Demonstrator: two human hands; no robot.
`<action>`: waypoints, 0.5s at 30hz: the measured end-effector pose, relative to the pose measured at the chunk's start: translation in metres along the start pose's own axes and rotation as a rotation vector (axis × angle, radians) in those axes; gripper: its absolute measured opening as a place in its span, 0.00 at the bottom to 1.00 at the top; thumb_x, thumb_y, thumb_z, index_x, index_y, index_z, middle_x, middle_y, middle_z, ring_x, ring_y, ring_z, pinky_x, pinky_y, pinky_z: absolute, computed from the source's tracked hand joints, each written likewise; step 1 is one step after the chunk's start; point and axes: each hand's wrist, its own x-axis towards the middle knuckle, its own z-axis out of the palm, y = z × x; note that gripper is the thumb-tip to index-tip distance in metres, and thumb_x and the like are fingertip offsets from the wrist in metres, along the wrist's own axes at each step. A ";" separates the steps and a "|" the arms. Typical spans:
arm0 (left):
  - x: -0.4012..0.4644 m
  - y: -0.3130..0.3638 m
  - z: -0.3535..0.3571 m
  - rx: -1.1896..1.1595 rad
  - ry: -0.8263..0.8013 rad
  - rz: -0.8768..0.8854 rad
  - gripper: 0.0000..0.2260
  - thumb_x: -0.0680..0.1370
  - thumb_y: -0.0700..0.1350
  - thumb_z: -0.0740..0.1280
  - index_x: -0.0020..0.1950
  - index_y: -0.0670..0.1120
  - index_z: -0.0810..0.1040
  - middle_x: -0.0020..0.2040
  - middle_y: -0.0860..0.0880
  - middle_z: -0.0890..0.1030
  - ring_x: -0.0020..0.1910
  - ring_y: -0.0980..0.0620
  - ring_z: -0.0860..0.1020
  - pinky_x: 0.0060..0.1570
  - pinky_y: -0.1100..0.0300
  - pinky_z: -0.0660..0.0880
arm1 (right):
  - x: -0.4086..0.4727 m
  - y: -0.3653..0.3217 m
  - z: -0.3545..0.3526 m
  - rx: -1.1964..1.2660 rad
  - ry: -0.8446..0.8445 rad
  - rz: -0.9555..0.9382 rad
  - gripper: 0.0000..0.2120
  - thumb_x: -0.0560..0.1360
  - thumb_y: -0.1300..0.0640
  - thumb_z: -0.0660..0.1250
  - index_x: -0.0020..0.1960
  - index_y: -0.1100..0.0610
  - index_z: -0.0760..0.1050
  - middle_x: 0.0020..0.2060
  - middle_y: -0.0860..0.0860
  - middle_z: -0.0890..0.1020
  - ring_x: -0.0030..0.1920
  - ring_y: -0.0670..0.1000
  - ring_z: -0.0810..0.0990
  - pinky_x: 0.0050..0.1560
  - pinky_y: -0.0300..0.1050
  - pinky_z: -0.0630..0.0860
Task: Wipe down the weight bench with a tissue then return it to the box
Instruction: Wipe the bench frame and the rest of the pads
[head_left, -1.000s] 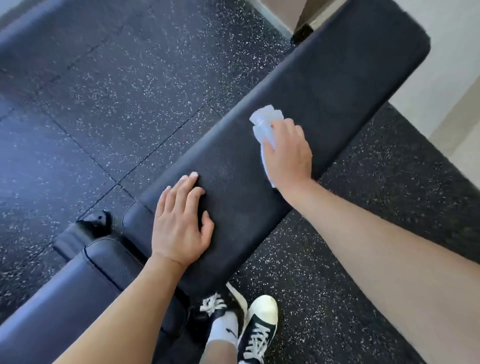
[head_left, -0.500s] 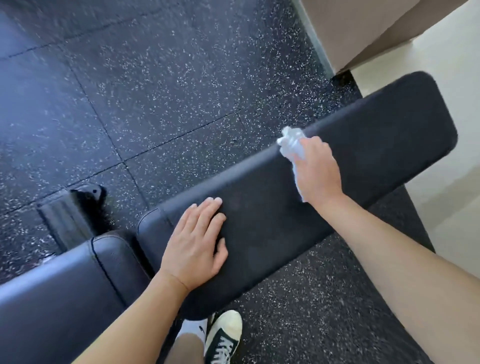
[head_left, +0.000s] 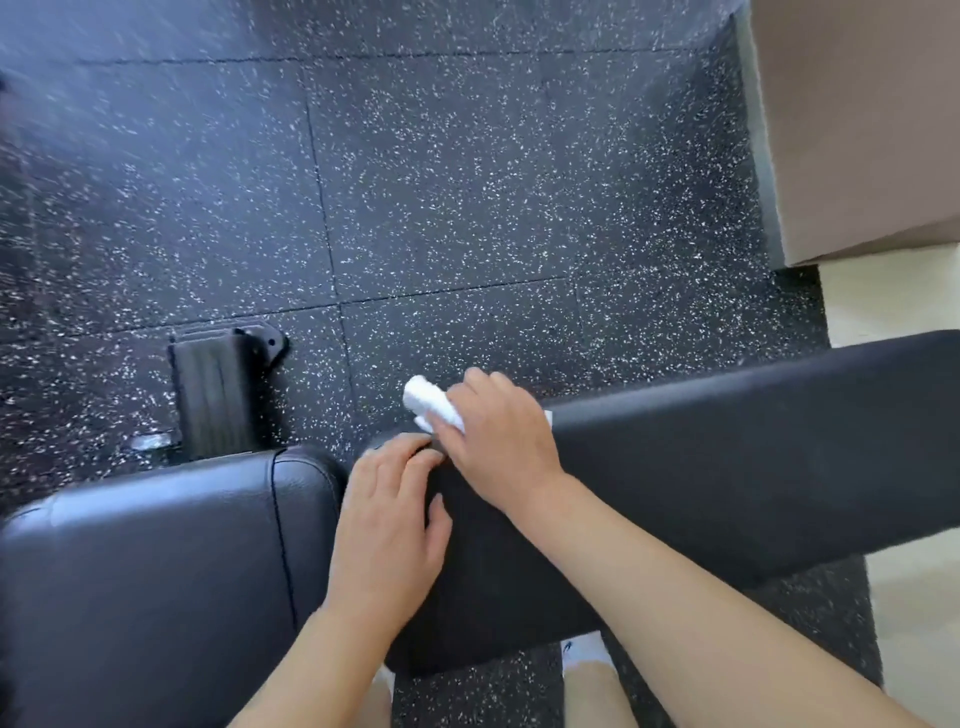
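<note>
Black padding: the bench (head_left: 727, 467) has a long matte pad running from the centre to the right edge of the frame, and a glossier stitched pad (head_left: 156, 571) in the lower left; a narrow gap separates the two.
Tissue: white tissue (head_left: 428, 402), bunched, sits just above centre at the far edge of the long pad, near its left end, and sticks out past the knuckles towards the upper left.
Right hand: the right hand (head_left: 498, 441) lies palm down over the tissue, its fingers (head_left: 480, 384) curled round it, pressing it to the pad.
Left hand: the left hand (head_left: 387, 525) rests flat on the left end of the long pad, fingers (head_left: 400, 460) straight and close together, fingertips just beside the right hand.
Floor: dark speckled rubber tiles (head_left: 467, 182) fill the upper frame.
Frame foot: a ribbed black foot (head_left: 215, 395) stands on the floor at centre left.
Upper right: a beige wall corner (head_left: 857, 130).
Bottom edge: a white sock (head_left: 584, 652) shows below the pad.
</note>
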 end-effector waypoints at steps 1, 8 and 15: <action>-0.005 -0.008 -0.004 0.037 0.027 -0.092 0.20 0.78 0.47 0.68 0.68 0.41 0.77 0.72 0.44 0.75 0.69 0.40 0.74 0.72 0.42 0.69 | 0.007 -0.008 0.001 -0.013 -0.044 -0.021 0.18 0.83 0.43 0.60 0.48 0.56 0.77 0.47 0.54 0.78 0.49 0.59 0.76 0.47 0.56 0.74; -0.014 -0.001 0.010 0.058 0.110 -0.295 0.28 0.81 0.53 0.62 0.77 0.38 0.69 0.75 0.40 0.71 0.73 0.39 0.71 0.77 0.42 0.65 | 0.001 0.060 -0.017 -0.045 -0.103 0.026 0.19 0.81 0.41 0.63 0.38 0.53 0.68 0.39 0.50 0.73 0.42 0.58 0.76 0.37 0.52 0.73; -0.005 0.013 0.012 0.030 0.123 -0.399 0.27 0.80 0.51 0.61 0.75 0.38 0.71 0.73 0.40 0.73 0.72 0.37 0.72 0.77 0.39 0.64 | 0.016 0.110 -0.028 -0.101 -0.277 0.255 0.22 0.76 0.36 0.55 0.35 0.52 0.69 0.37 0.47 0.73 0.40 0.56 0.76 0.39 0.50 0.68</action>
